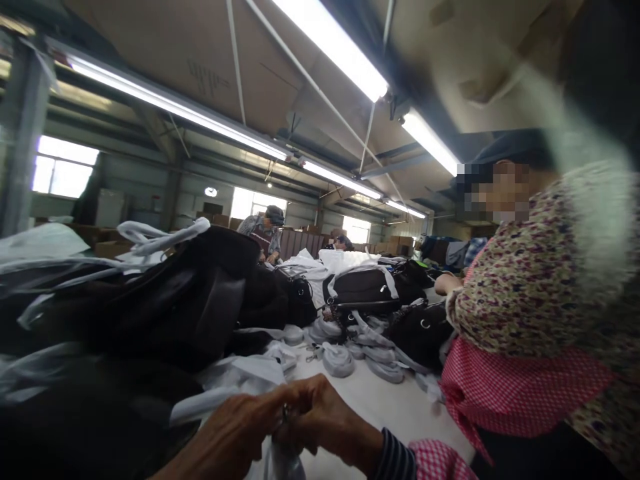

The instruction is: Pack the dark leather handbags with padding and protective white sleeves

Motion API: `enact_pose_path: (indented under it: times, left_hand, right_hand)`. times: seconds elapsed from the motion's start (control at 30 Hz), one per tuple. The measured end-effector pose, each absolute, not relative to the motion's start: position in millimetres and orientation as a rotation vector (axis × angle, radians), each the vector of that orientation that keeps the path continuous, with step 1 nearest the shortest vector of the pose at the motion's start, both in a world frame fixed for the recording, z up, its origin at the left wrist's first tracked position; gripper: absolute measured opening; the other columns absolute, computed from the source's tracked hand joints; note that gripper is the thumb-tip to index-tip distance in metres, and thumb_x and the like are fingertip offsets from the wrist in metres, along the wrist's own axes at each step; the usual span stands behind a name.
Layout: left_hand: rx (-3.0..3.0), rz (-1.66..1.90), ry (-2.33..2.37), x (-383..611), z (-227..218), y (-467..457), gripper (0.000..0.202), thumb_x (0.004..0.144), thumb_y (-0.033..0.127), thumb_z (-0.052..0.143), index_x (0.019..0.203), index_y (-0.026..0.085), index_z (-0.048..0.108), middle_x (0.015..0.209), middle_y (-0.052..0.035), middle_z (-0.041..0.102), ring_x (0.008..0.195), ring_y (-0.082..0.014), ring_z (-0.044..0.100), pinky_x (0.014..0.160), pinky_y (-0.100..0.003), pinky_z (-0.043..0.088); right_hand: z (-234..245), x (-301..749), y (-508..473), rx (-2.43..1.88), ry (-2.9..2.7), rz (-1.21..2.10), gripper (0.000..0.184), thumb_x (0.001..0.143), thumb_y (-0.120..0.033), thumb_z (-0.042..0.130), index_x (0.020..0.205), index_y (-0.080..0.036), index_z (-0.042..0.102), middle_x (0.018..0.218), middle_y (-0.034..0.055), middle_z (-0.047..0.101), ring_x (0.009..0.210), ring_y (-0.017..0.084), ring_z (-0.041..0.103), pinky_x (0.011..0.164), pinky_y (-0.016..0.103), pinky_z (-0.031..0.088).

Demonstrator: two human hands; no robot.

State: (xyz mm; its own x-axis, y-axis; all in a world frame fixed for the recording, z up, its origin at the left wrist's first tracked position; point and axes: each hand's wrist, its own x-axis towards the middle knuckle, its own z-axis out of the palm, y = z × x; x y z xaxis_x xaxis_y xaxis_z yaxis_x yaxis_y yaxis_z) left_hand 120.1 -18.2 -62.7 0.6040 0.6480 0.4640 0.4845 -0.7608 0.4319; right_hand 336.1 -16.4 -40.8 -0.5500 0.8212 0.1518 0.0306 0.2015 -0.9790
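Metal fitting (285,413), low in the view, and it's right in the meeting of two hands! Left hand (250,420) comes in from the lower corner, right hand (330,410) closes from the other side, fingertips pressed together in a pinch around it; so small a piece probably asks for both. Knuckles hide most of it, so its exact shape is a fair guess at best. Pale material (284,463) hangs just beneath the fingers.

Out on the white table (373,393), coiled straps (337,360) sit in flat rolls, likely wound that way to stop tangling. Black bags (195,300) crowd the left, piled up and leaning, with a white-wrapped handle (195,231) looping over the top, the wrap perhaps there against scuffs. Across at the right, a co-worker (520,267) in a floral top stands beside the table, one hand (447,283) near another bag (425,327).

Any lettering? Faint dark marks (206,77) on the ceiling, too blurred to read; no brand or label legible anywhere.
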Motion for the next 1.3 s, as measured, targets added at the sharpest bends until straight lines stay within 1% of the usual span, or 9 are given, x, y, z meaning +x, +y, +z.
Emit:
enact_pose_path:
  times: [0.07,0.13,0.3,0.43,0.7,0.9,1.03,1.13,1.3]
  left_hand:
    - [2.656,0.968,0.964,112,-55,-31,0.053,0.083,0.012,0.043,0.13,0.028,0.063,0.105,-0.0035,0.076,0.087,-0.0197,0.068,0.079,-0.024,0.051]
    - [2.729,0.778,1.054,108,-36,-47,0.039,0.087,0.007,0.038,0.112,0.022,0.064,0.088,-0.0026,0.072,0.071,-0.0166,0.062,0.07,-0.025,0.046]
    - [2.726,0.737,1.302,106,2,-62,0.039,0.093,0.007,0.039,0.126,0.02,0.053,0.071,0.0038,0.059,0.058,-0.0142,0.051,0.059,-0.025,0.035]
    - [2.618,0.738,1.338,96,7,-67,0.022,0.099,0.014,0.045,0.115,0.019,0.058,0.066,0.0049,0.055,0.055,-0.0129,0.051,0.059,-0.024,0.036]
    - [2.379,0.659,1.308,61,10,-91,0.018,0.095,0.01,0.053,0.108,0.017,0.064,0.067,0.0046,0.057,0.057,-0.0113,0.056,0.059,-0.02,0.039]
    - [2.277,0.69,1.208,46,-6,-110,0.017,0.094,0.01,0.053,0.106,0.016,0.064,0.073,0.0027,0.062,0.064,-0.0118,0.06,0.065,-0.02,0.043]
    - [2.242,0.817,1.2,46,-12,-110,0.015,0.097,0.014,0.052,0.103,0.016,0.065,0.077,0.0013,0.064,0.069,-0.013,0.06,0.068,-0.022,0.043]
    - [2.265,0.84,1.225,44,-15,-108,0.014,0.097,0.016,0.053,0.102,0.018,0.066,0.076,0.0019,0.062,0.068,-0.013,0.056,0.066,-0.022,0.04]
    - [2.449,0.726,1.314,42,-22,-110,0.015,0.098,0.017,0.052,0.109,0.021,0.062,0.085,0.0017,0.066,0.074,-0.0149,0.061,0.07,-0.024,0.039]
  right_hand:
    - [-36,331,-22,-0.808,-1.758,1.432,0.023,0.069,-0.022,0.082,0.087,-0.009,0.077,0.057,-0.0024,0.064,0.039,0.004,0.045,0.035,0.014,0.031]
    - [-32,327,-29,-0.842,-1.757,1.437,0.023,0.07,-0.026,0.081,0.085,-0.009,0.076,0.053,-0.0037,0.061,0.038,0.004,0.042,0.035,0.015,0.028]
    - [-25,318,-37,-0.928,-1.815,1.442,0.03,0.071,-0.036,0.084,0.08,-0.012,0.069,0.054,-0.0044,0.059,0.041,0.005,0.043,0.038,0.017,0.027]
    - [-25,306,-43,-0.89,-1.867,1.46,0.035,0.075,-0.043,0.082,0.086,-0.012,0.072,0.054,-0.0051,0.055,0.044,0.006,0.041,0.043,0.019,0.026]
    - [-40,286,-52,-0.872,-1.855,1.524,0.039,0.08,-0.05,0.079,0.089,-0.013,0.07,0.06,-0.0055,0.048,0.048,0.006,0.036,0.045,0.021,0.022]
    - [-50,274,-54,-0.916,-1.983,1.391,0.03,0.082,-0.042,0.075,0.077,-0.015,0.064,0.052,-0.0087,0.034,0.047,0.006,0.027,0.044,0.021,0.019]
    - [-44,265,-61,-0.914,-2.133,1.275,0.012,0.083,-0.026,0.065,0.085,-0.015,0.07,0.054,-0.0071,0.039,0.047,0.007,0.031,0.045,0.022,0.021]
    - [-39,261,-63,-0.921,-2.178,1.266,0.011,0.082,-0.019,0.061,0.087,-0.016,0.07,0.053,-0.0073,0.04,0.047,0.007,0.032,0.045,0.021,0.02]
    - [-40,263,-59,-0.947,-2.086,1.404,0.016,0.082,-0.032,0.068,0.082,-0.016,0.066,0.049,-0.0088,0.04,0.041,0.006,0.03,0.041,0.02,0.02]
